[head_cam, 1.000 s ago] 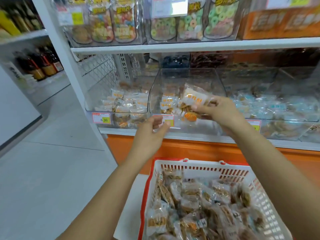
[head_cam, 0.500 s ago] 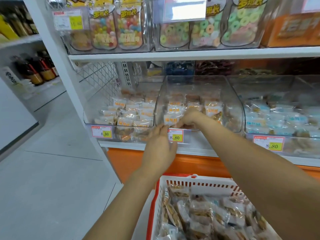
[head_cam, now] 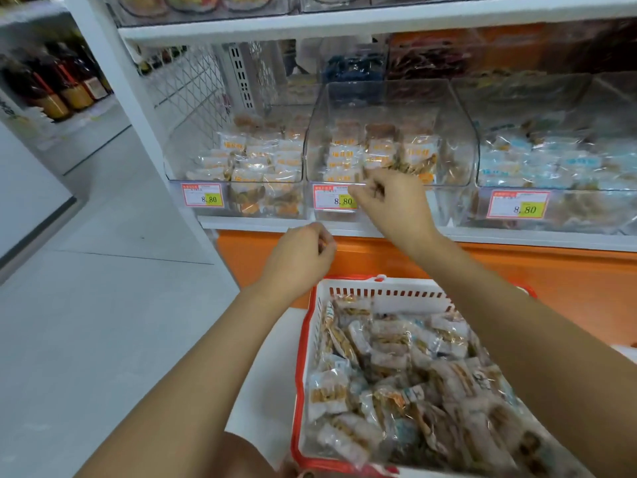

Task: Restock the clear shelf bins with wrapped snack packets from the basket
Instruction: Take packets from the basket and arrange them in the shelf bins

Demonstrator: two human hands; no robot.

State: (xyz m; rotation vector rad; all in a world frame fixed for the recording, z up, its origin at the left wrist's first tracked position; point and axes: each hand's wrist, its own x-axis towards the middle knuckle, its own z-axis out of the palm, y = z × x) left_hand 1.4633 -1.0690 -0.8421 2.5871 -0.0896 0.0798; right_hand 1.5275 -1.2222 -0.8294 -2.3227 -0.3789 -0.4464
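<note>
The middle clear bin on the shelf holds rows of orange-labelled snack packets. My right hand hangs at that bin's front lip, beside its price tag, fingers loosely curled with nothing in them. My left hand is lower and to the left, in front of the shelf edge, also loosely curled and empty. Below both hands, the white basket with a red rim is piled with several wrapped packets.
A left bin holds similar orange packets, and a right bin holds blue-labelled ones. An orange panel runs under the shelf. Another shelf sits close above. Bottles stand on a far-left rack beside grey floor.
My right hand put its packet into the middle bin and has drawn back to the front lip, empty. My left hand dropped slightly. The view tilted down.
</note>
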